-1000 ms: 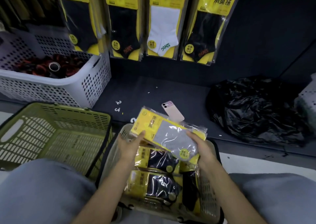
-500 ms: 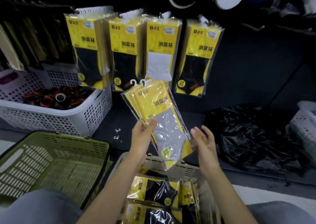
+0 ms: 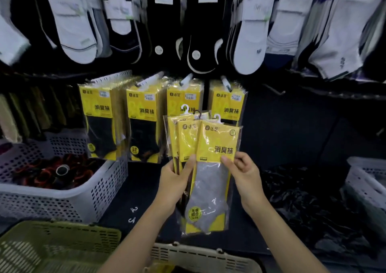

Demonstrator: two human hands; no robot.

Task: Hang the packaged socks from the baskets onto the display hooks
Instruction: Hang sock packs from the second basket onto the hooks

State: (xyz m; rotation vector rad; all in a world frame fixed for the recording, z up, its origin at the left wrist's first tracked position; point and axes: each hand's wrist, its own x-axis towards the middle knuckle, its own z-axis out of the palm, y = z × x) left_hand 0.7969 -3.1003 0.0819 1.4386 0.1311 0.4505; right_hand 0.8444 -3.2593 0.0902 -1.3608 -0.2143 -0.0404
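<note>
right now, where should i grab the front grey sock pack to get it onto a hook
Pinch the front grey sock pack on its yellow card, from the right edge, where the right hand pinches it. It stands upright, fanned foremost in the stack held by the left hand, so that edge is clear and its white hanger sits free on top.

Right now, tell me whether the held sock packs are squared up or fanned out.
Fanned out: the sock packs show three staggered yellow headers, held between left hand and right hand.

Both forearms raised; left hand point(image 3: 173, 181) grips sock packs point(image 3: 217, 139), right hand point(image 3: 244, 172) pinches front one.
</note>
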